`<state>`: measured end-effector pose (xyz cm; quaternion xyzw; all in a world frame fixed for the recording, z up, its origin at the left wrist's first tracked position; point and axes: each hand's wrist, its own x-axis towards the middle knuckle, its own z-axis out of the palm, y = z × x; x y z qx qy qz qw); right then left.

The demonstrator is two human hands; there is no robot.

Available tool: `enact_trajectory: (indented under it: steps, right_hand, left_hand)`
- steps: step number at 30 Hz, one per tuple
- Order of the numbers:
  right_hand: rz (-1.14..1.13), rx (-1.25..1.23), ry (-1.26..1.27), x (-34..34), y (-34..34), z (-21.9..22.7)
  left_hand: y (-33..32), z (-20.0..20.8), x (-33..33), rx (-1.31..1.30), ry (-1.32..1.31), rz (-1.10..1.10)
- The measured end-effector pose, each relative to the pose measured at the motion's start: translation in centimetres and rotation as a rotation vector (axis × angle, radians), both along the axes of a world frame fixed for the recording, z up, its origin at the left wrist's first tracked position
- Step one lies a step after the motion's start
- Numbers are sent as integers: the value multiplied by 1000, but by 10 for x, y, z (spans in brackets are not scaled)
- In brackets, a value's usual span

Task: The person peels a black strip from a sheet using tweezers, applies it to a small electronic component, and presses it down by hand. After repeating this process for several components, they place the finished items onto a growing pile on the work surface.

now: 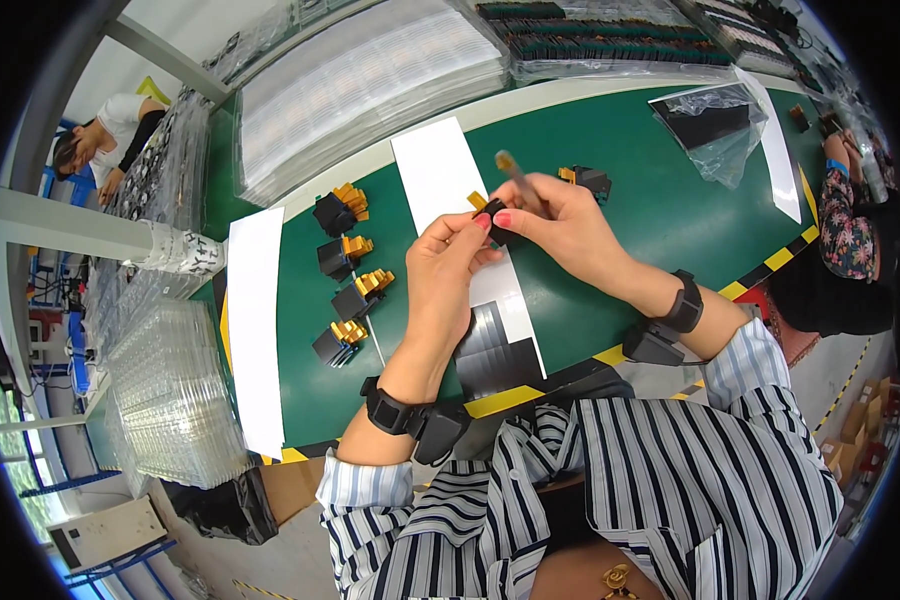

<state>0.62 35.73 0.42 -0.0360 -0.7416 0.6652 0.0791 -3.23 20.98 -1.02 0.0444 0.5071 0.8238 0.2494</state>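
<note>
Over the middle of the green table, my left hand (444, 268) pinches a small black part with a gold tab (497, 209) between thumb and fingers. My right hand (564, 232) meets it there, its thumb and finger closed at the part's other side. A slim pen-like tool with a brownish tip (520, 184) also sits in the right hand, pointing up and away; its tip is blurred. To the left lie several stacks of black parts with gold tabs (342, 207). Another small stack (592, 182) lies just beyond my right hand.
White sheets (257, 335) lie at the left, under my hands and at far right. Black flat pieces (490, 355) lie at the near edge. Clear trays (370, 95) are stacked at the back. A plastic bag (722, 130) covers a dark panel. Other people sit at left and right.
</note>
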Motion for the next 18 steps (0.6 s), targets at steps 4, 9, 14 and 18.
enact_trajectory:
  steps: [4,9,14,18]
  right_hand:
    - [-61,114,125,-13,32,5]
    - [-65,402,-109,0,95,9]
    - [-179,738,99,13,92,-16]
    - [-146,833,161,23,87,-22]
  left_hand:
    - [-3,2,0,-61,-11,-16]
    - [-6,4,-1,-114,-5,-28]
    - [-4,2,-1,-125,-4,-19]
    - [-4,1,-4,-122,5,-18]
